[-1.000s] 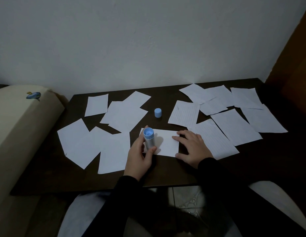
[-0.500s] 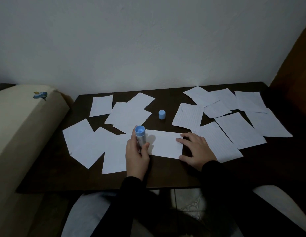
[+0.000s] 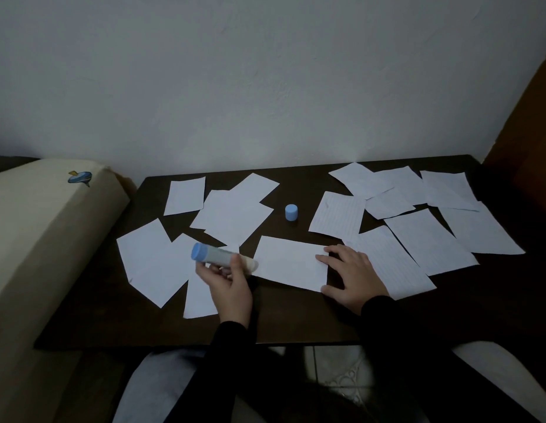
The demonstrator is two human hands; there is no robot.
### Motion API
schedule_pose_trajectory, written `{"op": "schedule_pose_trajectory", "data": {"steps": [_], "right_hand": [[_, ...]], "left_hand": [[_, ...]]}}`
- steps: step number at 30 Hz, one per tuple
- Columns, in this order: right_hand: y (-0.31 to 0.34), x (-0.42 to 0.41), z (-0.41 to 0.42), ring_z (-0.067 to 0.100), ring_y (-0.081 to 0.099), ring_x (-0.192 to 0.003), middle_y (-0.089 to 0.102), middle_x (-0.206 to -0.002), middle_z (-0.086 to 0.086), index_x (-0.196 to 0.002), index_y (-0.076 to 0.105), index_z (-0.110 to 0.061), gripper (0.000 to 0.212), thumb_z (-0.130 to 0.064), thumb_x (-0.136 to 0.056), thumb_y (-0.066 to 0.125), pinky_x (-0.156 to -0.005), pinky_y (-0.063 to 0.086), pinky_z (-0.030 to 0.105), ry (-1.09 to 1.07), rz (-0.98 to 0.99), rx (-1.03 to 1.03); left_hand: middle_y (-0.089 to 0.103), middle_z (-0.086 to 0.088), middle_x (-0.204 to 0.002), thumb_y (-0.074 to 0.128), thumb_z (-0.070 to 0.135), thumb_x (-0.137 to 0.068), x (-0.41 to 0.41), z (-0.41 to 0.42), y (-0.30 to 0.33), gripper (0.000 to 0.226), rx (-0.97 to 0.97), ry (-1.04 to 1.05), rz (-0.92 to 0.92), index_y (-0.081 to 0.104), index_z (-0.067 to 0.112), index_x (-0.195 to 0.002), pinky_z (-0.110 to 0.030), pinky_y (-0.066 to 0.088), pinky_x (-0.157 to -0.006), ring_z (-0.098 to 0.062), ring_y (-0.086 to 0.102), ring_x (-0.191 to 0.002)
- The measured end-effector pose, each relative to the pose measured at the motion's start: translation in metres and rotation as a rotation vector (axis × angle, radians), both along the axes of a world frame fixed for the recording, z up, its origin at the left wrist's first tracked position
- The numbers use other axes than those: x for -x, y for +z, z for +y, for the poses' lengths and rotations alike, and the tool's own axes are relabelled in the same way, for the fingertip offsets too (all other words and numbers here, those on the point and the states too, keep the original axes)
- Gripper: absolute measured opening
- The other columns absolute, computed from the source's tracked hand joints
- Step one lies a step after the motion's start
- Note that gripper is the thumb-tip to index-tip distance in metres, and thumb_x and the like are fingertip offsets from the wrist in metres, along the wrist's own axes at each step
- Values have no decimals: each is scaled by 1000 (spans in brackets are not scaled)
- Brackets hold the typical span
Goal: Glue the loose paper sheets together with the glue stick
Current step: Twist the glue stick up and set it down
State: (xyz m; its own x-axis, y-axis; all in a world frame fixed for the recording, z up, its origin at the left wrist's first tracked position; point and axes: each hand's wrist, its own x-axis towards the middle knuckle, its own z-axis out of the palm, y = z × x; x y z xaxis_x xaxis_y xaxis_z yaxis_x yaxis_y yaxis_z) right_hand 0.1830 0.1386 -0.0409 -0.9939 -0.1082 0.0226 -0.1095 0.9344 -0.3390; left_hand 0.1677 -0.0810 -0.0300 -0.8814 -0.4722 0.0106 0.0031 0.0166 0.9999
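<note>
My left hand [image 3: 229, 285] grips the uncapped glue stick [image 3: 216, 256], which lies nearly level with its blue base to the left and its pale glue tip at the left edge of a white sheet [image 3: 291, 262]. My right hand [image 3: 352, 274] presses flat on that sheet's right end. The blue cap [image 3: 291, 212] stands alone behind the sheet. Several loose sheets lie to the left [image 3: 155, 261] and several lined ones to the right [image 3: 427, 239] on the dark table [image 3: 296, 319].
A cream cushioned armrest [image 3: 36, 239] with a small blue emblem borders the table on the left. A white wall rises behind. A brown panel [image 3: 528, 117] stands at the far right. My lap and a patterned floor show below the table's near edge.
The left hand has tipped the glue stick from upright to nearly level and slid it left off the sheet's middle to its left edge. The right hand stays pressed on the sheet.
</note>
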Motion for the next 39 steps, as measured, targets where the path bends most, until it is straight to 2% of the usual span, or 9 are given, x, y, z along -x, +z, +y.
{"op": "schedule_pose_trajectory", "data": {"steps": [4,8,12,19,23,28,31,34,39], "right_hand": [[0,-1,0,13,17,-141,26,-152,-9,-145,37,-32,65,-50,-85,58,-117,10,37,-3,0,7],[-1,0,0,13,19,-140,28,-150,-9,-143,39,-33,66,-52,-83,59,-116,11,37,2,10,15],[-2,0,2,12,18,-140,27,-150,-9,-142,41,-34,67,-55,-82,59,-115,11,36,16,18,17],[-1,0,0,11,18,-140,26,-149,-11,-142,40,-36,65,-58,-83,55,-115,12,35,-3,9,21],[0,-1,0,11,17,-141,29,-150,-11,-141,41,-35,58,-54,-87,52,-116,9,35,-12,31,43],[-2,-2,0,13,18,-143,33,-149,-10,-139,44,-30,59,-53,-85,55,-117,9,36,-20,52,68],[-3,-3,0,15,24,-141,38,-144,-8,-135,49,-26,59,-53,-83,56,-114,13,34,-8,101,64],[-4,-2,-1,14,25,-139,39,-143,-8,-133,49,-25,59,-54,-82,55,-113,15,34,-14,103,31],[-3,-1,-1,12,21,-140,35,-145,-11,-135,47,-32,57,-54,-83,55,-114,12,34,-26,73,38]], "left_hand": [[45,6,-114,57,24,-96,2,-1,3,70,-94,63,1,11,29,-148,-18,41,-91,-2,53,-95],[50,16,-100,63,22,-92,0,3,4,62,-20,-15,3,22,30,-139,-7,41,-74,2,56,-86],[54,11,-101,67,20,-89,0,11,7,50,39,-78,-4,30,31,-120,-21,45,-81,-3,58,-90],[54,3,-121,66,20,-90,11,59,24,59,249,-322,-45,30,23,-136,-32,48,-97,-16,56,-112],[56,0,-124,64,16,-91,20,84,29,57,345,-438,-39,31,24,-136,-27,46,-93,-15,56,-112],[53,9,-117,62,15,-92,28,100,27,57,377,-513,-64,29,28,-137,-19,42,-87,-6,53,-104],[59,7,-113,62,14,-92,32,100,24,53,462,-574,-59,34,28,-135,-26,48,-92,-11,59,-104],[60,-2,-122,61,11,-92,35,98,26,55,562,-638,-40,35,27,-138,-38,47,-101,-18,58,-112],[57,1,-124,63,7,-90,43,87,25,54,621,-581,-19,40,23,-135,-31,45,-102,-15,55,-117]]}}
